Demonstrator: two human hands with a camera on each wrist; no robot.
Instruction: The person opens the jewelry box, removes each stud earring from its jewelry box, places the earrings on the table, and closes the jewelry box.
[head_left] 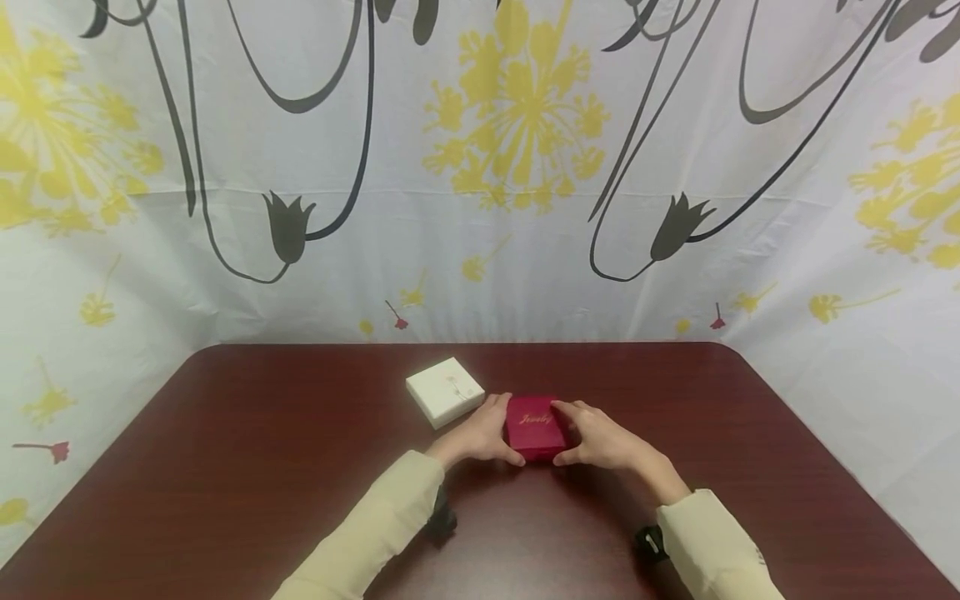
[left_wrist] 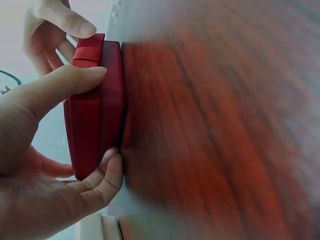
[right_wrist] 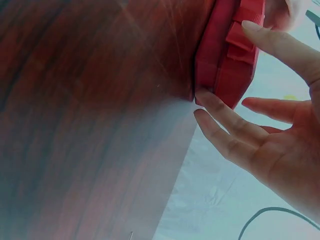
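Red jewelry box (head_left: pixel 536 423) sits flat on the surface (head_left: pixel 300 433), gold "Jewelry" lettering up, directly between my two hands. Handling guess: light, stiff card or similar, corners might dent if squeezed hard. The covering looks smooth, so maybe a bit slick. I'd take hold low on the left and right walls, below the lid seam; the ribbon bow (left_wrist: pixel 86 56) on the near wall looks soft and a poor grip point.

Left hand (head_left: pixel 483 433): grasping the box, thumb on the near wall beside the bow, other fingers (left_wrist: pixel 111 175) bent in low along the left side. Right hand (head_left: pixel 603 437): lighter grasp, thumb tip at the bow, a fingertip against the box's lower edge, the rest spread. So the box sits inside both spans, contact on each side. White box (head_left: pixel 445 392) with a flower print lies just beyond the left hand, off the grasp.
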